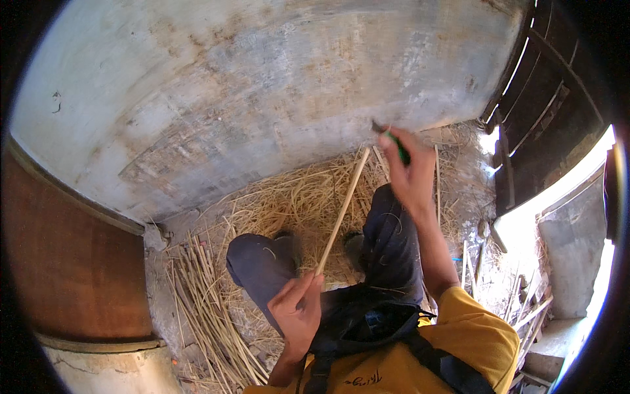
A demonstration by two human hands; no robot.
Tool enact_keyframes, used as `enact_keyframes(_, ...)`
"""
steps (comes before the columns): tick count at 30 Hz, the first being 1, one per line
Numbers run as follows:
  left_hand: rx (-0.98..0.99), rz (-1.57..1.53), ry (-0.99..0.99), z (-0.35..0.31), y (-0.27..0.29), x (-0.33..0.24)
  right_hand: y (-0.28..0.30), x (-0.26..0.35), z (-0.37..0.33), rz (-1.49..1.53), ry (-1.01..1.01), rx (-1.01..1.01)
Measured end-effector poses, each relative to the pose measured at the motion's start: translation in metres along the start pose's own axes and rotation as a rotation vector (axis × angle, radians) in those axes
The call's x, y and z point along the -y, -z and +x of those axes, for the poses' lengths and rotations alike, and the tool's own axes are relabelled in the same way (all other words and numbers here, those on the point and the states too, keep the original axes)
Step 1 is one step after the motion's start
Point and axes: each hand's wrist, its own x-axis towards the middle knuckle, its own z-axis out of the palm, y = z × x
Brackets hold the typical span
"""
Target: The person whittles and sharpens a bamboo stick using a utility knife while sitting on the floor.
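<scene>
My left hand is closed on the lower end of a thin, pale wooden stick, which looks like split bamboo. The stick slants up and away to the right, its far end free in the air. Just right of that end, my right hand grips the green handle of a small knife. The knife's short dark blade points up and left, apart from the stick. Fingers of the right hand cover part of the handle.
Pale shavings cover the floor around my feet and bent knees. A bundle of long thin strips lies at my left. Ahead stands a stained grey wall; a brown wooden panel is at left. Scrap wood lies at right, near a bright opening.
</scene>
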Motion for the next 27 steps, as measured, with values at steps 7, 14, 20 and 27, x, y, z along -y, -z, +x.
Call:
enact_keyframes(7,0.125,-0.309,0.316,-0.003,0.004,0.020,0.006,-0.010,0.010,0.637,-0.502,0.347)
enact_keyframes(14,0.208,-0.410,0.375,0.009,0.006,0.014,-0.006,0.009,-0.010,0.732,-0.526,0.517)
enact_keyframes(20,0.227,-0.385,0.258,0.016,-0.002,0.021,-0.011,0.010,-0.012,0.884,-0.641,0.516)
enact_keyframes(27,0.149,-0.335,0.183,0.039,-0.006,0.017,-0.015,0.017,-0.019,0.910,-0.601,0.487)
